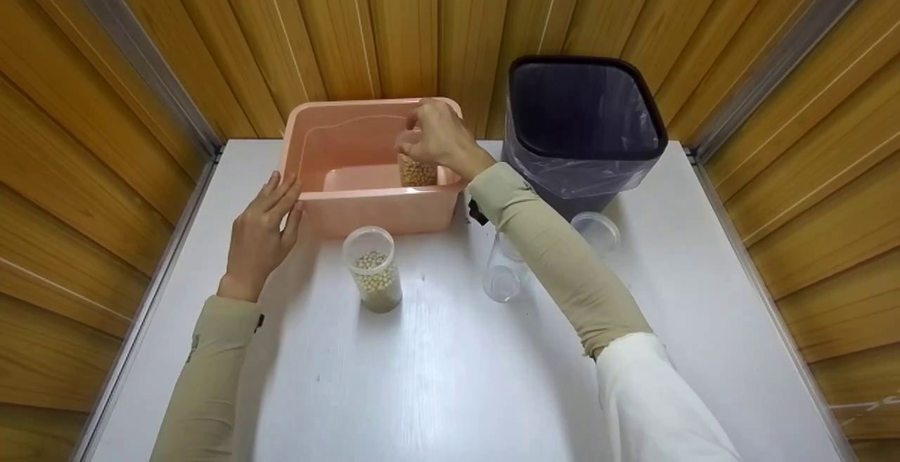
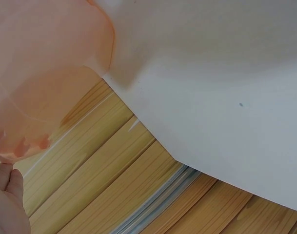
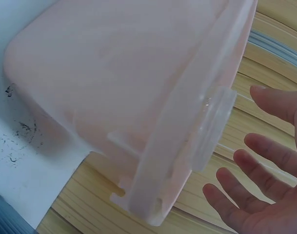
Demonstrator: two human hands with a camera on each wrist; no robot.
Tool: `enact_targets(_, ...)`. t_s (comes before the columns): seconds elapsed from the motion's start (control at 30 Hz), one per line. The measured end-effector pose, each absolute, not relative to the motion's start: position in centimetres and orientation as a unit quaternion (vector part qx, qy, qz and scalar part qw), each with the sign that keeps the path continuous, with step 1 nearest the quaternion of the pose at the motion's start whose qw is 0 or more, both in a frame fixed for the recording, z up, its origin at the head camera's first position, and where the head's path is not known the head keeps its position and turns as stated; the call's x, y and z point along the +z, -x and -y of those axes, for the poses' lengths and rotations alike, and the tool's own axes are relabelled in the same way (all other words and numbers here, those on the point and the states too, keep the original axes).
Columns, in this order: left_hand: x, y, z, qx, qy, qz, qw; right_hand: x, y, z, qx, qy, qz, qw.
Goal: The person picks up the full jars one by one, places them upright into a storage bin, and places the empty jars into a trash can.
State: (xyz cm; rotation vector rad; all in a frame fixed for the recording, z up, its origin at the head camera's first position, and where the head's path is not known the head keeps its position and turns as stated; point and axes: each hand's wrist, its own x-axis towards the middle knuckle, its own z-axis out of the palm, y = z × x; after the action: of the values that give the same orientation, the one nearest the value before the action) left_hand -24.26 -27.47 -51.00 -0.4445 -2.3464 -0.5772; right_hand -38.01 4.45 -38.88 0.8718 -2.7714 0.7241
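Note:
Inside the pink plastic bin (image 1: 383, 212), at its right end, stands a clear jar of small round tan pieces, perhaps beans (image 1: 418, 172). My right hand (image 1: 439, 137) is over this jar; in the right wrist view, the fingers (image 3: 265, 183) are spread apart from the jar's translucent top (image 3: 214, 129). At the bin's front left corner, my left hand (image 1: 261, 230) touches the rim with its fingers extended. The left wrist view catches only part of that hand (image 2: 9, 200) at the bin's edge. A second clear jar (image 1: 376, 286), partly filled with pale round pieces, stands upright before the bin.
A dark trash can (image 1: 583, 114) with a clear liner stands at the back right. Near it are a clear round lid (image 1: 598, 232) and a clear container (image 1: 503, 280), partly hidden behind my right forearm. Wood-patterned walls (image 1: 408, 26) enclose the white table (image 1: 422, 377).

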Motion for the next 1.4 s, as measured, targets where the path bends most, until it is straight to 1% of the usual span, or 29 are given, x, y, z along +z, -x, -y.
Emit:
enact_targets(0.27, -51.1, 24.4, 27.4, -0.230, 0.172, 0.895, 0.341, -37.8, 36.7, -4.7, 0.250, -0.292, 0.920, 0.081)
enact_targets(0.6, -51.1, 24.4, 27.3, -0.234, 0.168, 0.898, 0.334, -37.5, 32.9, -5.2, 0.304, -0.345, 0.878, 0.130)
enact_targets(0.73, -51.1, 24.5, 27.4, -0.232, 0.166, 0.898, 0.334, -37.7, 31.3, -5.6, 0.327, -0.357, 0.864, 0.138)
enact_targets(1.17, -51.2, 24.1, 27.5, -0.231, 0.157, 0.904, 0.323, -39.1, 27.8, -5.7, 0.372, -0.418, 0.813, 0.158)
enact_targets(1.4, -51.2, 24.4, 27.4, -0.233, 0.163, 0.899, 0.333, -40.5, 25.7, -5.8, 0.385, -0.414, 0.812, 0.146)
